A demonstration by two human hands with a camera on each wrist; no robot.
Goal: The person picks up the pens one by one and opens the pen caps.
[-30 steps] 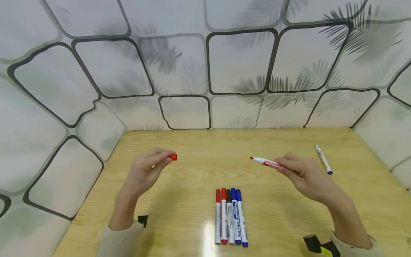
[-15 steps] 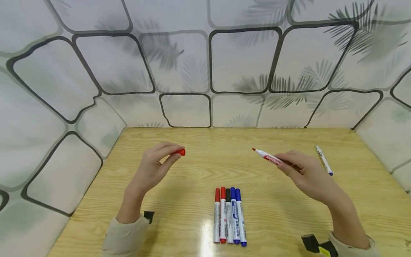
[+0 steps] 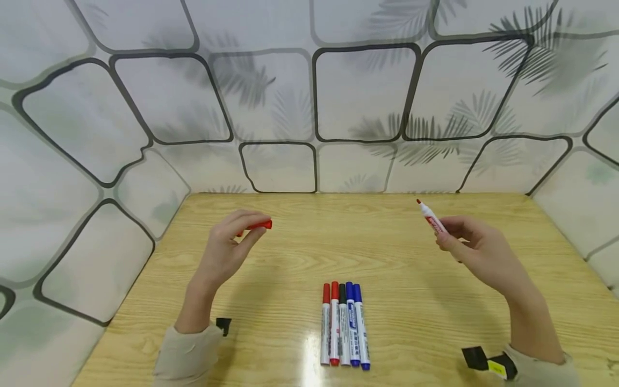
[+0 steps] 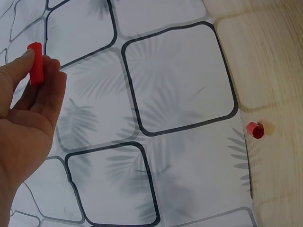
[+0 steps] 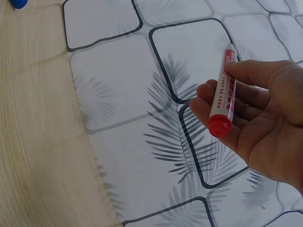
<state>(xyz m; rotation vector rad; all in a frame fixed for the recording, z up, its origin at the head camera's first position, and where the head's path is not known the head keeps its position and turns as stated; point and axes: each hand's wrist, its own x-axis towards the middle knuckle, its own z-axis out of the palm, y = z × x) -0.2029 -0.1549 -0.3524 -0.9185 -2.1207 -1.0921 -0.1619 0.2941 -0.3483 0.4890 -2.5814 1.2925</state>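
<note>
My left hand [image 3: 227,244] pinches a red marker cap [image 3: 261,224] between thumb and fingertips, above the left side of the table. In the left wrist view that cap [image 4: 36,64] stands upright at the fingertips. Another red cap [image 4: 255,130] shows near the line where wall and table meet, its round mouth visible. A bit of red [image 3: 239,234] also shows behind my left fingers in the head view. On the right, my right hand [image 3: 483,255] grips an uncapped red whiteboard marker [image 3: 433,219], its red tip pointing up and left. The marker's red end [image 5: 220,126] faces the right wrist camera.
Several capped markers lie side by side at the front middle: two red [image 3: 335,322], one black [image 3: 344,325] and two blue [image 3: 361,328]. Patterned walls [image 3: 275,166] border the wooden table [image 3: 300,258] at the back and sides. A blue end [image 5: 19,2] shows in the right wrist view.
My right hand has moved right and up and turned the marker steeper, covering the blue-ended marker at the far right. My left hand has risen slightly with its cap; red now shows behind its fingers.
</note>
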